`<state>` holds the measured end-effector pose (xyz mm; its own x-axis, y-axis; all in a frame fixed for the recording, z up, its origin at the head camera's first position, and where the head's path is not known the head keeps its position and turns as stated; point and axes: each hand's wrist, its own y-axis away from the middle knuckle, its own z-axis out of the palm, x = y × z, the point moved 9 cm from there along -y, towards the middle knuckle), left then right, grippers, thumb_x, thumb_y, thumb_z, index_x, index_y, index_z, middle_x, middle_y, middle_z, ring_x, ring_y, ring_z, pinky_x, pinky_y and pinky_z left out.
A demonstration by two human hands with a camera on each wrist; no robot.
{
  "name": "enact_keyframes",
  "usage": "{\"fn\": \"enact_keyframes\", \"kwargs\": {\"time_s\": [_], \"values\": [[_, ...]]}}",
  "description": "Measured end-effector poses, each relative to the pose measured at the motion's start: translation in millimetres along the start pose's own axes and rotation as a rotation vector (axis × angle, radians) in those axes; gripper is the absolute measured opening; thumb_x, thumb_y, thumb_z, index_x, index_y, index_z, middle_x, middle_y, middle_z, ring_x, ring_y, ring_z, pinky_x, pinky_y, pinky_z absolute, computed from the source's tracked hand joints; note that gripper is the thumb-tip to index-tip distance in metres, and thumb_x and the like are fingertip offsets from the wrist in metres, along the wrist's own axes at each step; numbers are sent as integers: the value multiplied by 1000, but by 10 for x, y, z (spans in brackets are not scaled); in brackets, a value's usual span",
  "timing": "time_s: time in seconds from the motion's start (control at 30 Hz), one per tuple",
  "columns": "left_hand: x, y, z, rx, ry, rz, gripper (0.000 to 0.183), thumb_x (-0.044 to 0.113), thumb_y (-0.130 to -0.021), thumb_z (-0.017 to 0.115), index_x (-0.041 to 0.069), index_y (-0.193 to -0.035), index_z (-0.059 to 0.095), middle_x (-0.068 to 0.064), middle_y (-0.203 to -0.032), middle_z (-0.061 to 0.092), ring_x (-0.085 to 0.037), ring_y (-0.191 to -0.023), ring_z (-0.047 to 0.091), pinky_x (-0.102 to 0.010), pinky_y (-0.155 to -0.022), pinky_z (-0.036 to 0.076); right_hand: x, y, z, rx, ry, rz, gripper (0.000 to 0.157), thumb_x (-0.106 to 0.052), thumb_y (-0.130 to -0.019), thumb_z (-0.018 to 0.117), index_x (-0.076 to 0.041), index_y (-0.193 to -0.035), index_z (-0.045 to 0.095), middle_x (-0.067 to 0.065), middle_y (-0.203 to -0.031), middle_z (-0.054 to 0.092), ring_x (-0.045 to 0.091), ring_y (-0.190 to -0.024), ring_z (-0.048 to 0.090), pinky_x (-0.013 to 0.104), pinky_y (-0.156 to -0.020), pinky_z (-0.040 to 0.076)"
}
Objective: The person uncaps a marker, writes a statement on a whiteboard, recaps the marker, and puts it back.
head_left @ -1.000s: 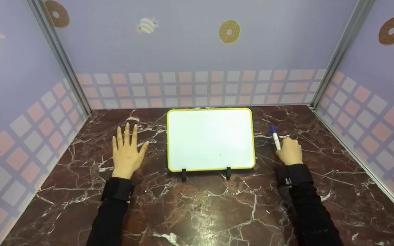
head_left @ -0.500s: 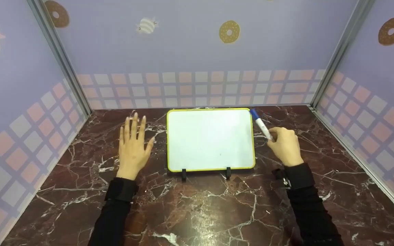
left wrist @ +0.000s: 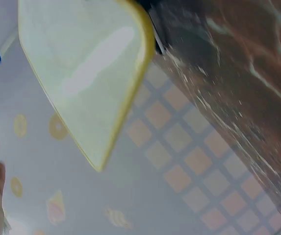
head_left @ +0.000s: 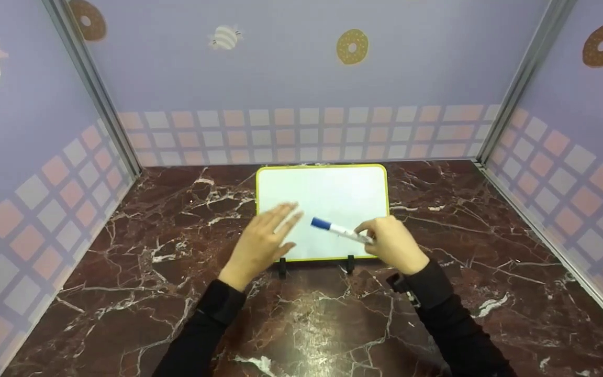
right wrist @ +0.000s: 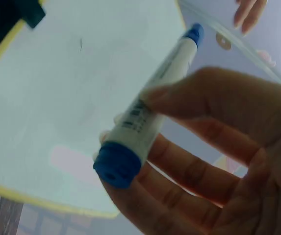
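Observation:
My right hand [head_left: 393, 243] pinches a white marker [head_left: 344, 231] between thumb and fingers, in front of the right part of a whiteboard [head_left: 327, 188]. The marker's blue cap points left toward my other hand. In the right wrist view the marker [right wrist: 155, 93] shows its blue end close to the camera and its cap at the far end. My left hand [head_left: 259, 241] is held over the board's lower left part with fingers extended, slightly blurred, and holds nothing. A small gap separates it from the cap. The yellow-rimmed board [left wrist: 81, 63] leans back in the left wrist view.
Two black stand feet [head_left: 282, 268] hold the board's lower edge. Beneath lies a dark red marbled table [head_left: 306, 324]. Purple walls with a checked band [head_left: 207, 139] enclose it at the back and both sides, with metal posts [head_left: 521, 78] in the corners.
Both hands have left the table at the sides and moved inward in front of the board. The marker has been lifted and swung so its cap points left. The whiteboard stays in place.

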<state>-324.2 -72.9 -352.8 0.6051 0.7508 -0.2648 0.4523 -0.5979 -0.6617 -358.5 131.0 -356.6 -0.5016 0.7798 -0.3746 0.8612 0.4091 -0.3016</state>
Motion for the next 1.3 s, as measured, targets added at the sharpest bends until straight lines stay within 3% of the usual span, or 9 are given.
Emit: {"fn": "enact_keyframes", "kwargs": {"time_s": [0.2, 0.3, 0.4, 0.7, 1.0, 1.13, 1.3], "values": [[288, -25, -6, 41, 36, 124, 41, 22, -75, 86, 11, -112, 73, -2, -111, 72, -18, -104, 68, -30, -91, 59, -286, 50, 181, -120, -44, -118, 29, 5, -75, 74, -5, -103, 77, 4, -69, 69, 5, -55, 53, 22, -52, 49], [322, -31, -45, 74, 22, 138, 20, 19, -80, 82, 13, -98, 76, 1, -96, 74, -14, -90, 69, -27, -80, 59, -344, 67, 215, -150, -53, -120, 31, 5, -76, 73, -6, -105, 77, 5, -74, 70, 6, -59, 55, 21, -54, 49], [317, -27, -68, 89, 17, 131, 11, 19, -84, 79, 12, -92, 76, 2, -90, 74, -13, -83, 69, -26, -74, 58, -362, 72, 224, -151, -45, -110, 32, 6, -76, 72, -6, -105, 77, 6, -81, 73, 10, -65, 61, 24, -57, 52], [288, -24, -49, 62, 34, 97, 20, 19, -81, 81, 9, -97, 77, -1, -91, 75, -16, -82, 69, -27, -74, 58, -416, 63, 184, 8, 100, -151, 24, 4, -81, 75, -7, -102, 77, 11, -90, 75, 25, -78, 70, 38, -67, 61], [216, -25, -61, 70, 68, 60, 22, 18, -79, 82, 7, -97, 77, -2, -89, 74, -16, -81, 68, -27, -72, 58, -440, 55, 100, 134, 186, -181, 23, 3, -80, 77, -9, -99, 79, 8, -84, 72, 25, -78, 67, 39, -66, 60], [100, -20, -83, 59, 83, 23, 20, 17, -80, 80, 6, -97, 77, -3, -91, 75, -17, -82, 69, -29, -76, 59, -386, 48, 26, 164, 190, -157, 21, 3, -81, 76, -9, -97, 79, 9, -83, 72, 26, -77, 68, 41, -64, 60], [-158, 6, -171, 44, 123, -65, 21, 13, -81, 79, 4, -100, 75, -8, -96, 75, -22, -86, 71, -35, -83, 61, -277, 31, -65, 193, 191, -112, 20, 2, -80, 77, -8, -97, 79, 10, -81, 72, 29, -76, 68, 44, -64, 61]]}}
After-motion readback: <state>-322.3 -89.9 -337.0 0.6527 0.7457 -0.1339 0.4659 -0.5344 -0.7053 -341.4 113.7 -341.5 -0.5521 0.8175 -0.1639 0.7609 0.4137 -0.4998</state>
